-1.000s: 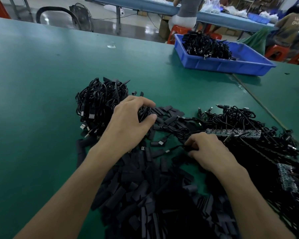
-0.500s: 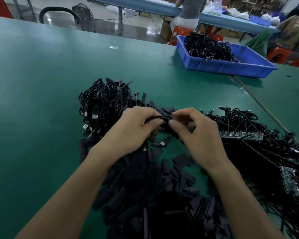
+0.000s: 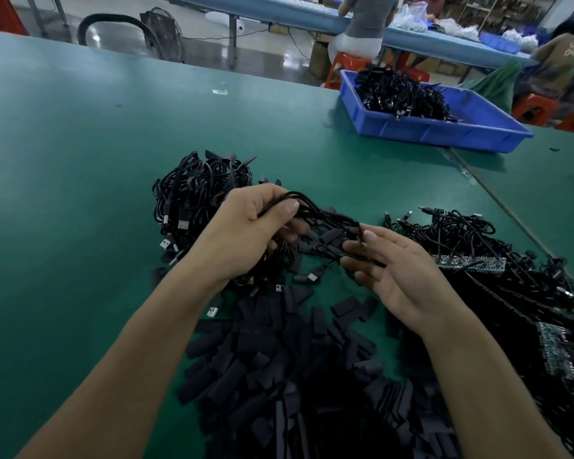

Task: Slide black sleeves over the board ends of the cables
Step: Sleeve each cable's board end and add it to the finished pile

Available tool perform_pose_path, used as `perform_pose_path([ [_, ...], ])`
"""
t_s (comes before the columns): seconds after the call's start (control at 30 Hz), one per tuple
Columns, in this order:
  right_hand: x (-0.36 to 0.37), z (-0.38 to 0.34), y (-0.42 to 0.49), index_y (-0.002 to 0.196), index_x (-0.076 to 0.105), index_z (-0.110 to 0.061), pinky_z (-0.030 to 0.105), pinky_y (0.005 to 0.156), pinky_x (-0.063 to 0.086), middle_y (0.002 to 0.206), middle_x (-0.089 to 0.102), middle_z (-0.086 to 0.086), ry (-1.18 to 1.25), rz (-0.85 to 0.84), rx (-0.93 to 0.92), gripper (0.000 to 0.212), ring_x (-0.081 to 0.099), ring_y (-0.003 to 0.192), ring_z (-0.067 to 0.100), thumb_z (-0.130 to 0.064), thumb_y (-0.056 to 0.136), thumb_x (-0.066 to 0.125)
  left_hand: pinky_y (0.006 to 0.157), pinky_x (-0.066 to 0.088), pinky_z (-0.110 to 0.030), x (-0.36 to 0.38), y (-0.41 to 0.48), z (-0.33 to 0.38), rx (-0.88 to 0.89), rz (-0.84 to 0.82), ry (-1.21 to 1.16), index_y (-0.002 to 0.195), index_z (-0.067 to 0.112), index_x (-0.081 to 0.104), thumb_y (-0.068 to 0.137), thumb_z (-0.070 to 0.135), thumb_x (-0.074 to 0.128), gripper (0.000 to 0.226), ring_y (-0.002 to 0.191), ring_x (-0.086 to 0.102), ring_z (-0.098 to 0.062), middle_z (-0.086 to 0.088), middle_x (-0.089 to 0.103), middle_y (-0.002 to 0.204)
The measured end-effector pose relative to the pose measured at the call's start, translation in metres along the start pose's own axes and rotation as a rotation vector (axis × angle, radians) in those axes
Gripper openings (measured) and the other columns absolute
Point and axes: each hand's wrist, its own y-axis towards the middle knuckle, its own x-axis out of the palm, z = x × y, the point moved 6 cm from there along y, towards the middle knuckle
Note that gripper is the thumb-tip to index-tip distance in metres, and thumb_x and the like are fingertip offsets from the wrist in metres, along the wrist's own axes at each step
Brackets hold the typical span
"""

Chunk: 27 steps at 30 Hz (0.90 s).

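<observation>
The left grip [image 3: 246, 233] clenched a cable bundle [image 3: 312, 207] above the desk [image 3: 80, 160]; the right grip [image 3: 395, 276] seemed to pinch its end, half hidden. Sleeves [image 3: 279, 376] lay heaped beneath, cut off below.

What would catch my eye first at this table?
At the centre, the left hand grips a bunch of black cables that runs across to the right hand. Below them, a big heap of black sleeves lies on the near part of the green table. A blue tray with more cables sits at the far right.
</observation>
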Motion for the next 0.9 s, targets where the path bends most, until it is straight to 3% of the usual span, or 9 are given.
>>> perform_pose_path([
  [0.13,0.005,-0.001,-0.001,0.085,0.079,-0.012,0.019,0.050,0.049,0.074,0.070,0.004,0.194,-0.101,-0.054,0.014,0.065,0.061,0.011,-0.013,0.077,0.067,0.057,0.054,-0.024,-0.011,0.000,-0.006,-0.143,0.053,0.113,0.089,0.022,0.070,0.102,0.017,0.054,0.021,0.067,0.069,-0.012,0.004,0.077,0.079],
  [0.2,0.005,0.002,-0.001,0.084,0.078,-0.013,0.018,0.049,0.048,0.071,0.069,0.002,0.176,-0.100,-0.077,0.016,0.064,0.060,0.009,-0.011,0.070,0.070,0.052,0.050,-0.029,-0.021,-0.002,-0.008,-0.190,0.084,0.342,0.084,0.027,0.074,0.098,0.016,0.051,0.029,0.049,0.055,-0.019,0.006,0.069,0.060],
  [0.33,0.011,0.005,-0.002,0.088,0.070,-0.013,0.018,0.050,0.046,0.071,0.071,0.000,0.012,-0.079,-0.132,0.026,0.064,0.059,0.009,-0.016,0.063,0.078,0.053,0.041,-0.029,-0.025,-0.010,0.002,-0.184,0.076,0.685,0.082,0.031,0.074,0.093,0.017,0.040,0.039,0.034,0.037,-0.006,0.022,0.047,0.035],
  [0.47,0.024,0.008,-0.003,0.085,0.063,-0.014,0.019,0.049,0.043,0.069,0.071,0.003,-0.127,-0.155,-0.134,0.034,0.065,0.056,0.011,-0.020,0.057,0.082,0.043,0.039,-0.025,-0.005,-0.009,0.011,-0.035,-0.029,0.584,0.092,0.032,0.076,0.097,0.024,0.050,0.027,0.036,0.046,0.000,0.026,0.059,0.049],
  [0.53,0.030,0.009,-0.004,0.084,0.059,-0.013,0.019,0.048,0.042,0.068,0.070,0.005,-0.162,-0.175,-0.159,0.041,0.065,0.055,0.013,-0.025,0.054,0.084,0.054,0.049,-0.013,0.011,-0.011,0.010,-0.010,-0.154,0.498,0.099,0.032,0.075,0.094,0.041,0.060,0.018,0.057,0.060,0.007,0.021,0.069,0.067],
  [0.6,0.033,0.007,-0.006,0.084,0.058,-0.012,0.020,0.048,0.043,0.068,0.071,0.007,-0.162,-0.185,-0.198,0.041,0.067,0.055,0.015,-0.027,0.055,0.084,0.065,0.052,-0.013,0.023,-0.010,0.000,-0.006,-0.249,0.543,0.097,0.030,0.074,0.090,0.049,0.065,0.023,0.073,0.065,0.007,0.016,0.072,0.079],
  [0.67,0.032,0.004,-0.005,0.084,0.061,-0.012,0.019,0.050,0.045,0.072,0.074,0.008,-0.179,-0.197,-0.234,0.031,0.069,0.059,0.017,-0.025,0.065,0.081,0.056,0.045,-0.014,0.027,-0.008,-0.008,-0.011,-0.254,0.575,0.085,0.027,0.072,0.092,0.041,0.069,0.016,0.065,0.061,0.006,0.012,0.070,0.073],
  [0.77,0.016,0.000,-0.002,0.092,0.069,-0.019,0.015,0.056,0.048,0.083,0.077,0.003,-0.434,-0.137,-0.290,0.009,0.072,0.069,0.012,-0.024,0.086,0.075,0.054,0.052,-0.021,0.025,-0.005,-0.014,-0.042,-0.222,0.511,0.078,0.023,0.067,0.095,0.031,0.067,0.019,0.059,0.064,-0.001,0.010,0.070,0.067],
  [0.9,-0.012,0.005,0.007,0.102,0.070,-0.029,0.018,0.081,0.050,0.096,0.071,-0.011,-1.130,-0.141,-0.247,0.023,0.067,0.092,0.005,-0.024,0.083,0.082,0.069,0.059,-0.040,0.022,-0.005,-0.014,-0.069,-0.184,0.498,0.088,0.020,0.065,0.102,0.031,0.055,0.021,0.069,0.069,-0.023,0.001,0.071,0.075],
])
